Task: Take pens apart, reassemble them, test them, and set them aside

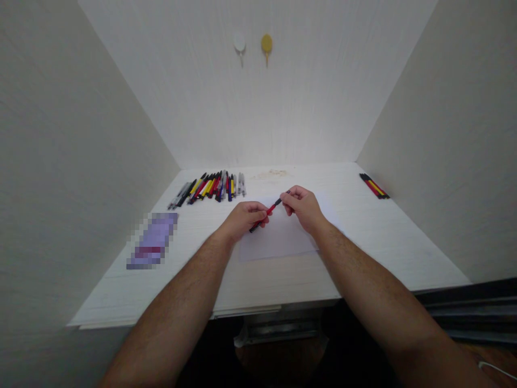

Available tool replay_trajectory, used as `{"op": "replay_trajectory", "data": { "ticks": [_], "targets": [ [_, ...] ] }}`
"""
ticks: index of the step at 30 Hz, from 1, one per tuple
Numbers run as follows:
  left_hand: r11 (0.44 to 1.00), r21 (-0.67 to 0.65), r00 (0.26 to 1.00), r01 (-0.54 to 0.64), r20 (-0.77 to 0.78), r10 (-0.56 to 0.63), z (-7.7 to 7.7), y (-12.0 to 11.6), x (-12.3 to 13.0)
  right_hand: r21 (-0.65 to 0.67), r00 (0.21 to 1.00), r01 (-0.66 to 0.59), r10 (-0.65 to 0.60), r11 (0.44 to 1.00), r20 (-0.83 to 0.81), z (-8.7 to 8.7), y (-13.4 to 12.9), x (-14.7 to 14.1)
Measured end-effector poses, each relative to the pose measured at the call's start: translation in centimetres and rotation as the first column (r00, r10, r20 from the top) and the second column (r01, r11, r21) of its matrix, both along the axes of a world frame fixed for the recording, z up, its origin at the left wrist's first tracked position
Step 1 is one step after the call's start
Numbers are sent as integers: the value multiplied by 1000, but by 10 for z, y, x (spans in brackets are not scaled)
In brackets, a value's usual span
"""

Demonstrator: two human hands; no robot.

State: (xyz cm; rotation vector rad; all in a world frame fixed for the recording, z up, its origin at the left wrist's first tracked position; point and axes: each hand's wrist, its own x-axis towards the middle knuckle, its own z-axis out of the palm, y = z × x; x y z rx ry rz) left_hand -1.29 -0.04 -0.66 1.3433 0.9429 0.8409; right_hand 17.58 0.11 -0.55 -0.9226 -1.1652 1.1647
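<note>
In the head view, the left hand (pixel 248 216) is curled around a red pen (pixel 271 209); the right hand (pixel 302 206), thumb and fingers pinched together, grips its dark far end. Both are above white paper (pixel 278 242). Loose pens (pixel 209 186) lie far left.

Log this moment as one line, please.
left hand: holding red-and-black pen | right hand: on its far end | paper: beneath hands | pen pile: left
</note>
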Motion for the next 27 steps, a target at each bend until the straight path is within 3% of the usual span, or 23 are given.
{"op": "replay_trajectory", "data": {
  "ticks": [9, 21, 27],
  "targets": [
    [1000, -24, 1000, 12, 23, -11, 2, -2, 0, -37, 993, -94, 91, 995, -71, 3, -3, 2],
    [1000, -22, 1000, 0, 4, 0, 0, -1, -1, -29, 1000, -1, 2, 1000, 10, 0, -2, 1],
    [1000, -31, 999, -3, 36, 4, 3, -2, -1, -31, 993, -103, 100, 994, -70, 1, -2, 1]
  ]
}}
